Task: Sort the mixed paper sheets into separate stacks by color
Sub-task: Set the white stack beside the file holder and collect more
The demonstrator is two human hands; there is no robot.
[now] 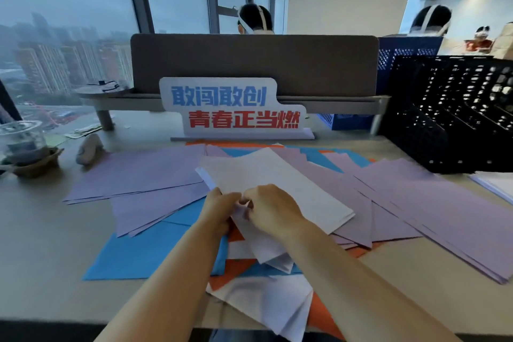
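Head view: left hand (219, 209) and right hand (273, 211) pinch one white stack (277, 172).

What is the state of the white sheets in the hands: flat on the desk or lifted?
Lifted, it seems: left hand and right hand grip the white sheets at the near edge, slanting above the purple sheets.
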